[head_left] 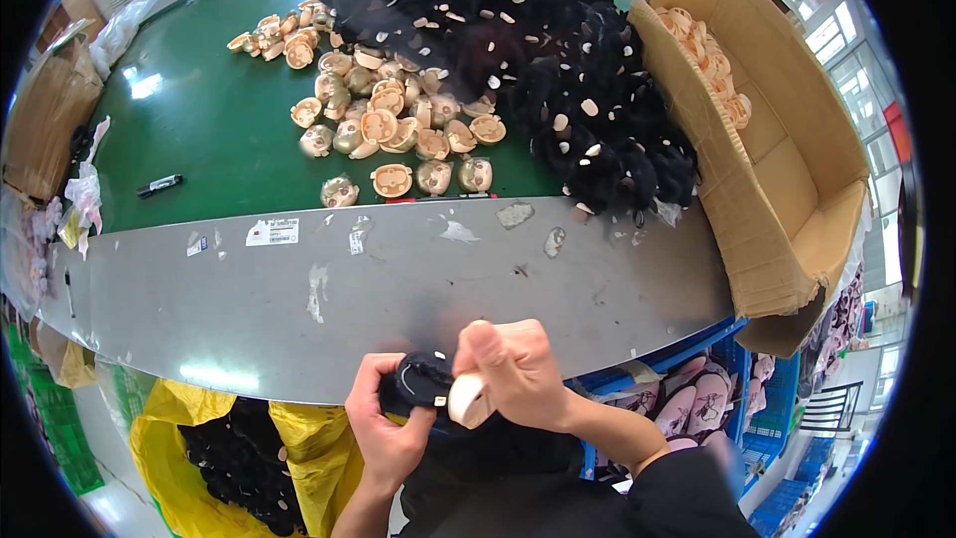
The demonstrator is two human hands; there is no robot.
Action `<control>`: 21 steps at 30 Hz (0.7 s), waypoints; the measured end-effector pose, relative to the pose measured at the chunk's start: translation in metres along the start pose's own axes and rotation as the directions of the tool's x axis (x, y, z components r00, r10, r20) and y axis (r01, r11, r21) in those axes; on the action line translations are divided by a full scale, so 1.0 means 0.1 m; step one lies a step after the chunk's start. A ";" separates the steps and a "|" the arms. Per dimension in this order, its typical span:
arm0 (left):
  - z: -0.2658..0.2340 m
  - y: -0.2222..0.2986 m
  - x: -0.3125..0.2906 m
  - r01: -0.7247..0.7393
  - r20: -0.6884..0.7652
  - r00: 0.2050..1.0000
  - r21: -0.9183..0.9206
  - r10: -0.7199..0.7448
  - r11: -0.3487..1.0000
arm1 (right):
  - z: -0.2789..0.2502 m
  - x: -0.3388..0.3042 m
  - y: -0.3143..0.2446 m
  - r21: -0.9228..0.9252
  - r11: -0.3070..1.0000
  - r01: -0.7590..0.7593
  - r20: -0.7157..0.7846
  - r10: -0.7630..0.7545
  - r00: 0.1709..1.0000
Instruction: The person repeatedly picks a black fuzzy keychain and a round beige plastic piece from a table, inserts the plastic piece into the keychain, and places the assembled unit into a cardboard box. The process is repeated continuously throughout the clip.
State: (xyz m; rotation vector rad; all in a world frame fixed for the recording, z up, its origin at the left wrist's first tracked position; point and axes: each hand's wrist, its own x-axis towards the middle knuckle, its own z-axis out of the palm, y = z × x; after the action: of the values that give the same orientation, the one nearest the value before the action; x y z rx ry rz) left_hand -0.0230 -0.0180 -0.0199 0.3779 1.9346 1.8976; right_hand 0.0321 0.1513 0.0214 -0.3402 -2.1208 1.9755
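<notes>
Centrally, a black fuzzy piece (420, 380) and a cream-coloured shell (468, 403) meet side by side at the near edge of the bench (418, 284).
Left hand (386, 430): grip curls around the fuzzy piece; right hand (516, 379): grip pinches the shell.

A wide table (204, 144) spans the room, its green top bordered along the near side by a grey metal edge (428, 284). White glare (142, 84) marks the green at the left, and a softer glint (219, 377) lies on the metal. Bright, many-paned windows (873, 169) line the right side. A dark, slat-backed chair (831, 404) stands at lower right; pale floor (108, 446) shows at lower left.
</notes>
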 end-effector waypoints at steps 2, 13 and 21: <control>0.03 0.05 0.00 -0.024 0.041 0.999 0.073 0.021 0.997 | 0.06 0.08 -0.03 -0.097 0.989 0.110 -0.046 -0.115 0.992; 0.07 0.18 0.08 -0.187 0.229 0.963 0.192 0.142 0.963 | 0.14 0.22 0.03 -0.639 0.729 0.245 -0.057 -0.362 0.930; 0.15 0.08 -0.03 -0.222 0.126 0.971 0.154 0.203 0.963 | 0.11 0.20 0.10 -0.489 0.816 0.307 -0.090 -0.397 0.913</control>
State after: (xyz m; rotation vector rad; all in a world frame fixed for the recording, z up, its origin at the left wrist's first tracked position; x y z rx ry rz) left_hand -0.0142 -0.0058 -0.0112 0.7521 2.0548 1.8024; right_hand 0.0100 0.1475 0.0107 -0.1775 -2.3088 1.1671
